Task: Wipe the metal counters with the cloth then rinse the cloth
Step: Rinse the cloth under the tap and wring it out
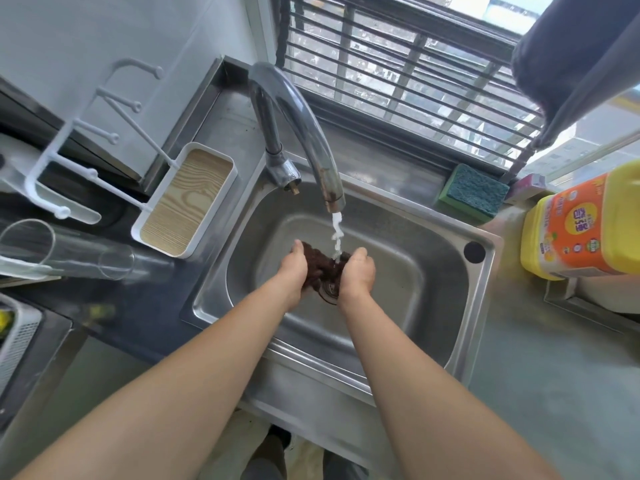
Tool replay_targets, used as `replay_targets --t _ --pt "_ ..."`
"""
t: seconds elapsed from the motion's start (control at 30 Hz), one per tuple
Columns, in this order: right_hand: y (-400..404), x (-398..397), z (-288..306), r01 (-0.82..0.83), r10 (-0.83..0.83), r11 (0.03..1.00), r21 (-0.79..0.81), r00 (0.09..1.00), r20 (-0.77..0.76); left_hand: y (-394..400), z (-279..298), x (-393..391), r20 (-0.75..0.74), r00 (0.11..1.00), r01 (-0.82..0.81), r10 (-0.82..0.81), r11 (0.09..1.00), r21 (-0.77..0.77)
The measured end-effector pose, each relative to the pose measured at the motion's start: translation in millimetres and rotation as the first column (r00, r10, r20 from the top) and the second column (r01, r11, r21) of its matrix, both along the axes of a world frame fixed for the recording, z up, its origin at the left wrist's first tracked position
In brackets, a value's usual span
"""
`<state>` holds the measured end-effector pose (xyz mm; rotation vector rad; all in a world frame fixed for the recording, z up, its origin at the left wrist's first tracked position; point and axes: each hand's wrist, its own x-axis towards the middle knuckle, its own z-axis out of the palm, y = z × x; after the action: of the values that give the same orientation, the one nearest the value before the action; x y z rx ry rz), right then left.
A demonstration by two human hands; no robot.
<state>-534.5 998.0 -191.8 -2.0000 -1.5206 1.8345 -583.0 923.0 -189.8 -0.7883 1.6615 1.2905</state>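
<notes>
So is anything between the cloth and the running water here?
Nothing visible. The left hand and right hand grip the brown cloth over the sink drain, and the stream from the faucet falls straight onto it.

Both hands are gripping a dark brown cloth [320, 265] over the sink [429, 282], left hand [294, 268] at nine o'clock of it, right hand [358, 271] at three. Water is running from the faucet [311, 133] onto the cloth.
</notes>
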Motion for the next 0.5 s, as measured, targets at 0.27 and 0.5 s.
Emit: replay_targets --t 0.27,0.5 --pt "-25 -6 9 -0.264 0.288 0.945 0.195 0.951 -0.111 18 8 11 0.011 0.999 -0.041 0.040 0.982 0.184" --pt "-3 -6 18 -0.271 0.269 0.919 0.288 0.962 0.048 5 12 14 0.017 0.997 0.066 -0.071 0.975 0.212"
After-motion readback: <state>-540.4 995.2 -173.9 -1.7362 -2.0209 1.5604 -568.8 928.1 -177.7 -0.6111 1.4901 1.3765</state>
